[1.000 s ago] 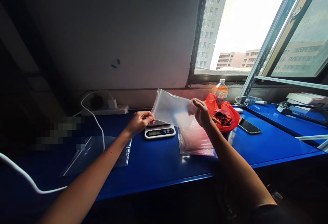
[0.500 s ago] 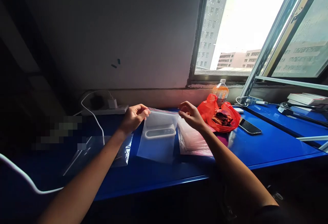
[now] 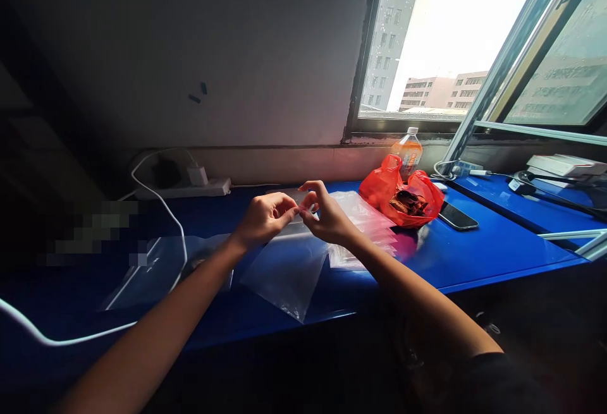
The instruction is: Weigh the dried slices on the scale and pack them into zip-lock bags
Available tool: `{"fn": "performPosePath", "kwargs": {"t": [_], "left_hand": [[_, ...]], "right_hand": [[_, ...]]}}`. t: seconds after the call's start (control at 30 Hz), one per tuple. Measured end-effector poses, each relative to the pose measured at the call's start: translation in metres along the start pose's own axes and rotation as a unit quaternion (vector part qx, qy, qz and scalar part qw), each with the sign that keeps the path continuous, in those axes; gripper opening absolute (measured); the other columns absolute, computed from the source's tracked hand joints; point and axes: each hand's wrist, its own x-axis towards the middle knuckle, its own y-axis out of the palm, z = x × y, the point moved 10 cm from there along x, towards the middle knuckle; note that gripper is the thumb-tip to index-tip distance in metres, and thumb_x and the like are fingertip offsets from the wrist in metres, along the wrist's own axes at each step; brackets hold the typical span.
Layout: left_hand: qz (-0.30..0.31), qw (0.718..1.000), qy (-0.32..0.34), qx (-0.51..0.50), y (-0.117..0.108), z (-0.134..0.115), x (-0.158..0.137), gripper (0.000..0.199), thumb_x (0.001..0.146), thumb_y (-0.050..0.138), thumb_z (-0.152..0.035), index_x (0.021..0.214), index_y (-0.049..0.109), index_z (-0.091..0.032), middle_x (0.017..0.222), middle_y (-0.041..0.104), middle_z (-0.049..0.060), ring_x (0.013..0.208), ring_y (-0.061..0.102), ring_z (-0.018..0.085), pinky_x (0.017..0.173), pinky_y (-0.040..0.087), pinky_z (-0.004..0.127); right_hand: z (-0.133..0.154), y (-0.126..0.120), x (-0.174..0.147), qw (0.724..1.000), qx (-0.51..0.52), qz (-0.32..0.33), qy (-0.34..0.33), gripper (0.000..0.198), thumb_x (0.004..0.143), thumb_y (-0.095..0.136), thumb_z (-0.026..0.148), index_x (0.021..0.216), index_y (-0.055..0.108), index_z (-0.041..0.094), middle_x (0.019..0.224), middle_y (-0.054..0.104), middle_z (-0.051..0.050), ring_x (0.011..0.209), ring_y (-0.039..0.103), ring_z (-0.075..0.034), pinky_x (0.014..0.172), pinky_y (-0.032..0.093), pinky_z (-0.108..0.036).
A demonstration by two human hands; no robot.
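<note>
A clear plastic zip bag (image 3: pixel 287 272) hangs over the blue table, its lower corner pointing toward the front edge. My left hand (image 3: pixel 268 215) pinches its top edge between thumb and fingers. Right beside it, my right hand (image 3: pixel 325 215) pinches the same edge, and the two sets of fingertips nearly touch. A pale shape shows inside the bag behind my hands, mostly hidden. Under my right wrist lies a stack of clear bags (image 3: pixel 351 208). Another clear bag (image 3: pixel 152 268) lies flat by my left forearm, with something small partly hidden by the arm.
A red plastic bag (image 3: pixel 386 193) with dark contents stands in front of an orange drink bottle (image 3: pixel 408 148). A phone (image 3: pixel 458 216) lies to its right. At the back left is a power strip (image 3: pixel 213 187) with a white cable (image 3: pixel 177 221) crossing the blue table (image 3: pixel 493 231).
My right hand has moved left along the bag's top edge until it meets my left hand. The bag's top has bunched and its lower part has turned. The view has tilted slightly down.
</note>
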Motion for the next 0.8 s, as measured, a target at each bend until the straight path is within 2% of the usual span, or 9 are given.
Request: {"fn": "performPosePath", "kwargs": {"t": [0.17, 0.43, 0.53, 0.7, 0.8], "left_hand": [[-0.01, 0.998, 0.04, 0.044, 0.006, -0.009, -0.003, 0.024, 0.084, 0.059, -0.04, 0.083, 0.067, -0.018, 0.078, 0.068, 0.004, 0.068, 0.061, 0.017, 0.064, 0.043, 0.028], [-0.108, 0.988, 0.066, 0.089, -0.014, -0.026, -0.005, 0.015, 0.089, 0.054, -0.028, 0.08, 0.062, -0.017, 0.075, 0.064, 0.003, 0.068, 0.056, 0.015, 0.065, 0.041, 0.028], [-0.115, 0.986, 0.075, 0.095, -0.021, -0.032, -0.005, 0.013, 0.088, 0.052, -0.024, 0.078, 0.058, -0.018, 0.076, 0.062, 0.003, 0.067, 0.055, 0.015, 0.066, 0.042, 0.029], [-0.132, 0.984, 0.074, 0.096, -0.034, -0.034, -0.006, 0.012, 0.087, 0.052, -0.023, 0.077, 0.057, -0.018, 0.073, 0.059, 0.003, 0.066, 0.053, 0.016, 0.067, 0.042, 0.029], [-0.143, 0.982, 0.069, 0.1, -0.041, -0.034, -0.007, 0.012, 0.086, 0.054, -0.024, 0.077, 0.058, -0.019, 0.074, 0.06, 0.003, 0.069, 0.053, 0.016, 0.069, 0.041, 0.03]], "right_hand": [[-0.005, 0.0, -0.001, 0.999, 0.025, -0.021, 0.009, 0.038, 0.077, 0.051, 0.014, 0.11, 0.034, 0.023, 0.075, 0.05, 0.005, 0.067, 0.051, -0.012, 0.067, 0.041, -0.028], [0.007, -0.004, 0.002, 0.998, 0.005, -0.066, -0.022, 0.03, 0.082, 0.049, 0.015, 0.106, 0.032, 0.024, 0.079, 0.05, 0.002, 0.071, 0.05, -0.013, 0.069, 0.041, -0.029], [0.007, -0.004, 0.004, 0.998, 0.008, -0.06, -0.022, 0.026, 0.084, 0.05, 0.017, 0.105, 0.035, 0.023, 0.082, 0.054, 0.0, 0.074, 0.052, -0.014, 0.071, 0.042, -0.03], [0.003, -0.001, 0.006, 0.999, -0.021, -0.028, -0.007, 0.008, 0.087, 0.05, 0.024, 0.094, 0.047, 0.022, 0.087, 0.06, -0.004, 0.079, 0.055, -0.016, 0.072, 0.043, -0.031], [0.004, -0.001, 0.007, 0.999, -0.038, -0.022, -0.013, 0.006, 0.087, 0.05, 0.026, 0.092, 0.049, 0.022, 0.088, 0.061, -0.004, 0.08, 0.056, -0.017, 0.073, 0.043, -0.032]]}}
